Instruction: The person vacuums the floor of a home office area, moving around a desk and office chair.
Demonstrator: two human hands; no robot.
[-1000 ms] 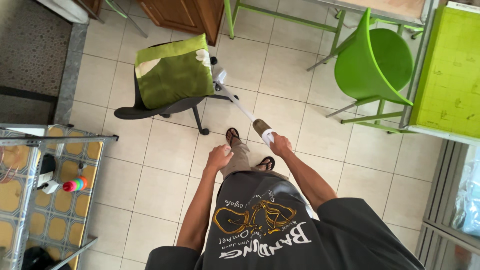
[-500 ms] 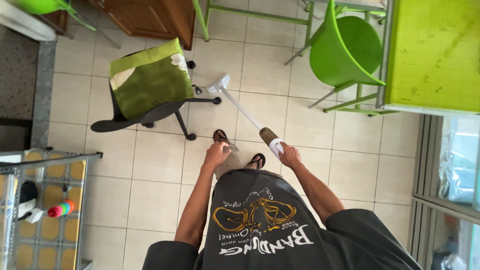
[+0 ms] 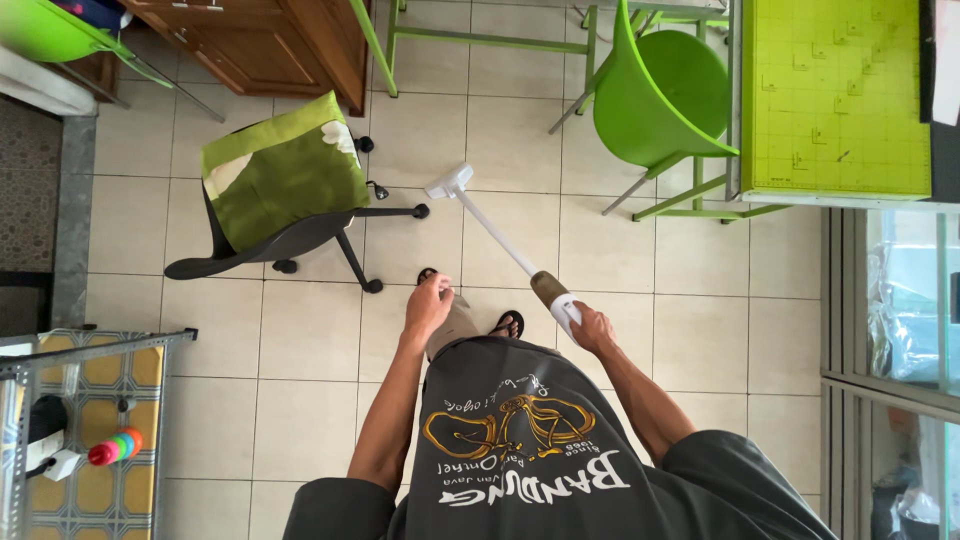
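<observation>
My right hand point(image 3: 595, 326) grips the handle of a white stick vacuum point(image 3: 500, 238). Its thin tube slants up and to the left, and its floor head point(image 3: 449, 183) rests on the beige tiles just right of the office chair's base. My left hand point(image 3: 430, 305) hangs in front of my thigh with the fingers loosely curled and nothing in it. A black office chair point(image 3: 290, 240) with a green cushion point(image 3: 282, 170) on its seat stands to the left of the vacuum head.
A green plastic chair point(image 3: 655, 95) stands at the upper right beside a green-topped table point(image 3: 835, 100). A wooden cabinet point(image 3: 270, 45) is at the top left. A metal rack point(image 3: 75, 430) with a patterned shelf fills the lower left. Glass-fronted shelving point(image 3: 895, 370) runs down the right.
The vacuum head has slid out from the chair's base to the open tiles on its right. My right hand has pulled back toward my body. The view has shifted.
</observation>
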